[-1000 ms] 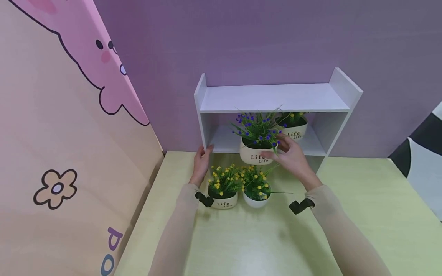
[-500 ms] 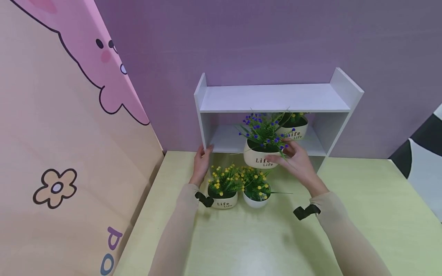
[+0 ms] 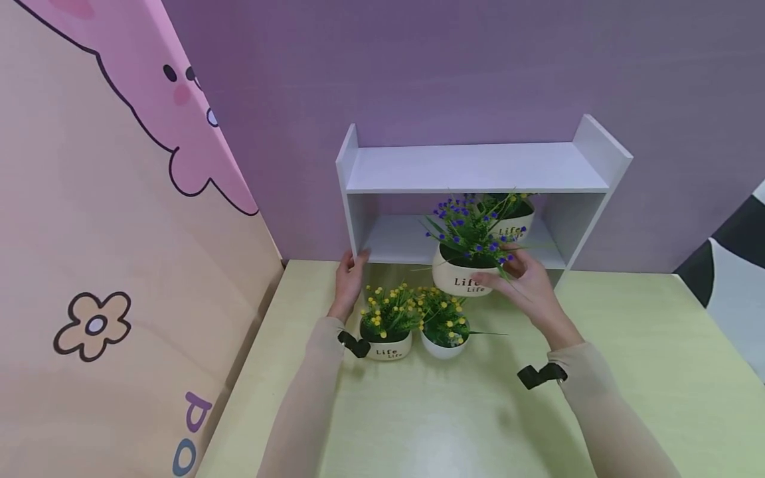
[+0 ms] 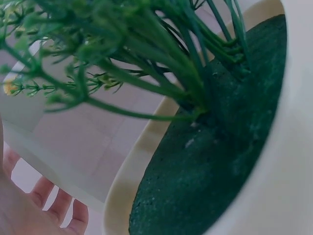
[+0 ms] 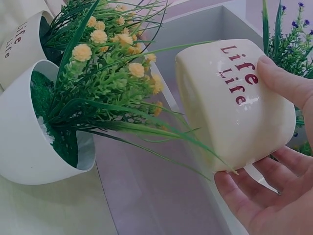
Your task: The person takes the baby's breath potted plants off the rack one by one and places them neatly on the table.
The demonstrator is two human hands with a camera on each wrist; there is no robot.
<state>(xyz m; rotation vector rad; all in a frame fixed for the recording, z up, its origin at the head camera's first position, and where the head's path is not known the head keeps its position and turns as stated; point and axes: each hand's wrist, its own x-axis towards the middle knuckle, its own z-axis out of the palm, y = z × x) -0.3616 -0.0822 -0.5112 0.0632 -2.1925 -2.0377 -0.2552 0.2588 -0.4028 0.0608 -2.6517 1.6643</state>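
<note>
Head: right hand (image 3: 532,292), spread pot-wide, holds cream pot (image 3: 451,273) of purple flowers (image 3: 468,234) in front of shelf unit (image 3: 472,167); left hand (image 3: 348,287) grips its side. Left wrist: second cream pot (image 4: 128,182), green filler (image 4: 195,166), stems (image 4: 188,90). Right wrist: white pot (image 5: 24,139), yellow blooms (image 5: 136,69).

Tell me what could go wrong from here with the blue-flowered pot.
The right grip holds the blue-flowered pot from one side, so it might tilt or slip. If dropped, it could hit the white pot standing on the table. In the head view its leaves overlap the shelf pot, so they might brush that plant if moved back.
</note>
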